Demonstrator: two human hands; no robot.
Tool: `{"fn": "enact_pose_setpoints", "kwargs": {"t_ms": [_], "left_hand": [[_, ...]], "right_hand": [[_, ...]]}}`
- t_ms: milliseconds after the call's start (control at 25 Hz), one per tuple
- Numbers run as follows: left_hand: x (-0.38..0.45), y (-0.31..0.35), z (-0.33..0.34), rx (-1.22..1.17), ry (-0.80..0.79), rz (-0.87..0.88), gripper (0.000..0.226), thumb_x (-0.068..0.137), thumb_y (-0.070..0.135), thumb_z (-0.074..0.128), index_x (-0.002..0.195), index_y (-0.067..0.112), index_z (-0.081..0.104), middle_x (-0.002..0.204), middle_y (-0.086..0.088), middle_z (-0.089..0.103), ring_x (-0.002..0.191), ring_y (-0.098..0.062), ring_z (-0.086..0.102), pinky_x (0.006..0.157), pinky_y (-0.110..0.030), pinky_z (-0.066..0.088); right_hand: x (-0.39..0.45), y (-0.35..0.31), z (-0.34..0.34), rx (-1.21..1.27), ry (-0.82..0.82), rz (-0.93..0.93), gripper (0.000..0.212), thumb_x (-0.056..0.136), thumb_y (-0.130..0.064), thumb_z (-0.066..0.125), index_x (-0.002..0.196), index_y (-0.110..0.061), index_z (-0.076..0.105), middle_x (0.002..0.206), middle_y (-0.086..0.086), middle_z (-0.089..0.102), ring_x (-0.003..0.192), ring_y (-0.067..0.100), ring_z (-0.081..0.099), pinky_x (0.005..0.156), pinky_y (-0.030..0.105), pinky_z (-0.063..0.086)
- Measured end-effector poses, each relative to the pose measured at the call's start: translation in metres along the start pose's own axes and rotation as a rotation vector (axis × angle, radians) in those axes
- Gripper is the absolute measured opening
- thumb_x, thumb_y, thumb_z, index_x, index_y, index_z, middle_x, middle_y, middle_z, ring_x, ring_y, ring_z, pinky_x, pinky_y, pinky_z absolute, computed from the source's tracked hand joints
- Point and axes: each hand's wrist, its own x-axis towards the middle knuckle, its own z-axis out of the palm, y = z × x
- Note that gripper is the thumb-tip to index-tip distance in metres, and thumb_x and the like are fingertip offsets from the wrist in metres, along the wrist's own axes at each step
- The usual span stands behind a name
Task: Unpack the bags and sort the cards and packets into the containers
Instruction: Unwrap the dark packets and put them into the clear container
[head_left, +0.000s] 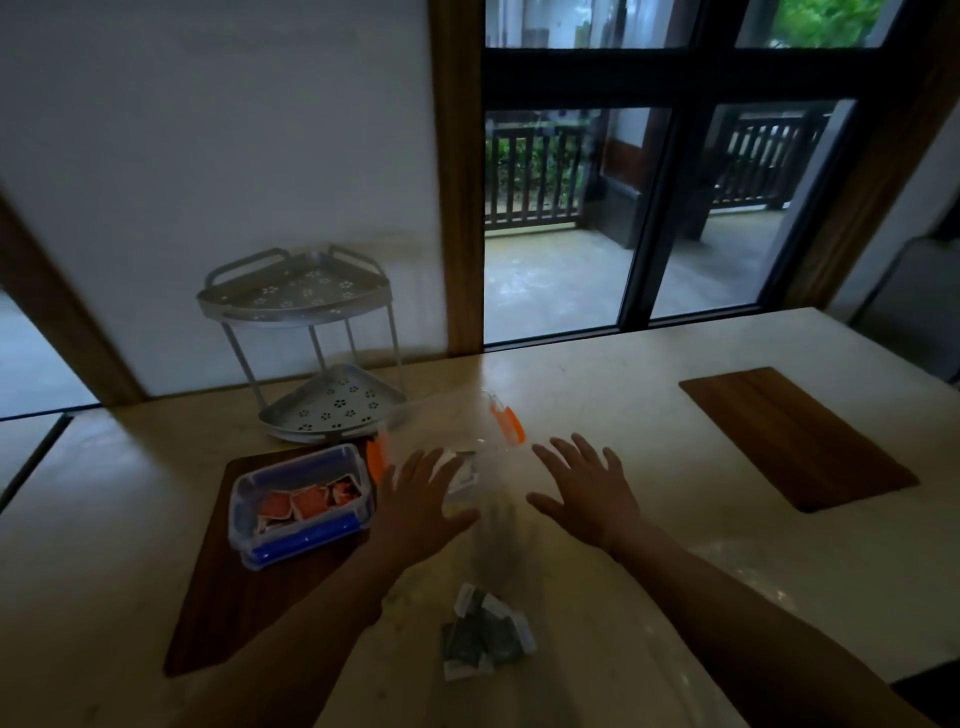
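Left hand (421, 493) and right hand (587, 488), fingers spread, flank a clear zip bag (467, 441) while dark packets (485, 636) lie at 6 o'clock, seemingly shaken out for sorting

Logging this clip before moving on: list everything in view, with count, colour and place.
box: one, clear with blue clips, on left mat, holds orange packets
rack: one, silver, two tiers, by the wall
mats: two, brown wood, left and right on the table
bag: one, clear with orange trim, between the hands, blurred
dark packets: a small pile, grey-green, table near edge
left hand: open, fingers spread
right hand: open, fingers spread
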Motion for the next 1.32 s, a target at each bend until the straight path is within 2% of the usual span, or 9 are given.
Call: {"fn": "enact_pose_setpoints", "kwargs": {"t_ms": [200,440,920,1120,1320], "left_hand": [[-0.015,0.011,0.013,-0.003,0.01,-0.064,0.082,0.079,0.077,0.04,0.147,0.037,0.02,0.16,0.003,0.018,0.148,-0.023,0.011,0.119,-0.054,0.01],[-0.041,0.005,0.014,-0.019,-0.04,-0.134,0.079,0.08,0.074,0.044,0.147,0.039,0.019,0.158,0.004,0.022,0.148,-0.022,0.013,0.119,-0.055,0.008],[-0.057,-0.011,0.025,-0.046,-0.148,-0.194,0.075,0.085,0.068,0.046,0.148,0.036,0.022,0.158,0.004,0.022,0.147,-0.019,0.013,0.117,-0.048,0.006],[-0.064,-0.014,0.041,-0.079,-0.241,-0.203,0.072,0.084,0.068,0.046,0.146,0.04,0.023,0.156,0.006,0.024,0.145,-0.018,0.017,0.117,-0.05,0.008],[-0.072,-0.013,0.068,-0.102,-0.351,-0.203,0.07,0.081,0.068,0.05,0.142,0.043,0.028,0.154,0.008,0.029,0.143,-0.018,0.023,0.116,-0.051,0.012]], "right_hand": [[0.0,0.012,0.011,0.025,-0.044,-0.089,0.071,0.091,-0.066,0.031,0.152,-0.033,0.011,0.163,-0.001,0.011,0.15,0.025,0.004,0.119,0.056,0.009],[-0.002,0.002,0.029,0.067,-0.089,-0.155,0.072,0.091,-0.068,0.03,0.151,-0.035,0.012,0.163,-0.001,0.012,0.15,0.025,0.005,0.119,0.056,0.009],[-0.009,-0.017,0.052,0.093,-0.157,-0.14,0.068,0.092,-0.064,0.035,0.15,-0.035,0.016,0.161,-0.002,0.019,0.149,0.024,0.013,0.118,0.053,0.014],[-0.016,-0.023,0.065,0.068,-0.199,-0.158,0.061,0.093,-0.06,0.04,0.147,-0.036,0.025,0.155,-0.001,0.032,0.143,0.024,0.026,0.115,0.048,0.024],[-0.032,-0.033,0.087,0.023,-0.35,-0.193,0.051,0.093,-0.048,0.05,0.141,-0.034,0.04,0.145,-0.001,0.044,0.134,0.024,0.038,0.107,0.043,0.032]]}}
